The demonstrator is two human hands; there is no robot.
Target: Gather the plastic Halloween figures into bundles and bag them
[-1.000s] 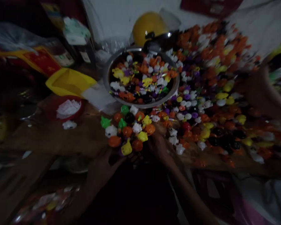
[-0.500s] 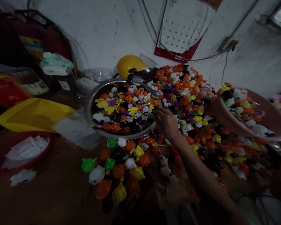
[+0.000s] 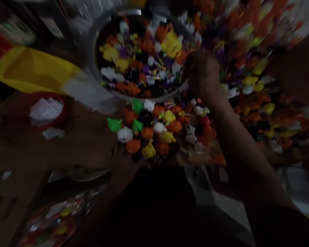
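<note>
My right hand [image 3: 203, 72] is at the right rim of a round metal basin [image 3: 91, 58], its fingers curled and blurred. Whatever those fingers hold, if anything, is hidden. Small colourful plastic toys fill the basin, and a larger yellow toy [image 3: 171, 44] shows just left of the hand. Down at the table's front edge lies my left hand [image 3: 122, 157], dim, with fingers stretched out. It is beside a loose group of toys, nearest to a white one [image 3: 125, 134] and an orange one [image 3: 133, 146]. Green toys [image 3: 114, 124] lie farther forward in that group.
A large heap of toys [image 3: 249, 80] spreads over the right side. On the left are a yellow scoop-like tray [image 3: 36, 68] and a red bowl [image 3: 66, 111] with white papers. Below the table is a bag of colourful items [image 3: 54, 219]. A brownish blurred shape [image 3: 300, 68] stands at right.
The view has tipped downward, and my left hand has come into sight. My right hand is still at the basin's right rim. A yellow toy now shows at the basin's upper right.
</note>
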